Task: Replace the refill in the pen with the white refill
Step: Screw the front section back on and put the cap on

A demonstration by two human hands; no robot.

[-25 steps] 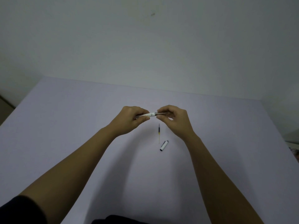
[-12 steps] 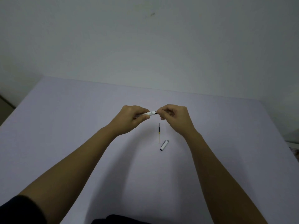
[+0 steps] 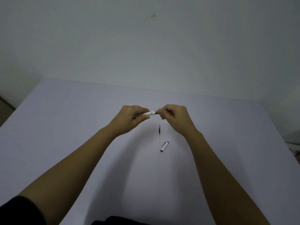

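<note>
Head view is showing both hands meeting above the bench [image 3: 68,127], gripping the white pen [image 3: 150,113] between them. The left hand [image 3: 129,118] is pinching the barrel; the right hand [image 3: 174,117] is closing on the pen's dark right end, which is hidden inside the fingers. Compared with a second ago, the right hand is sitting tighter against the left, so less of the pen is showing between them; a metal length visible then is no longer showing. I am judging this as the front section being screwed back onto the barrel, meaning reassembly is nearly finished. Below the pen, a loose refill [image 3: 159,133] with a dark and yellow stretch is lying unmoved on the bench, and the cap [image 3: 164,146] is lying just beside that refill's near end, also unmoved.
</note>
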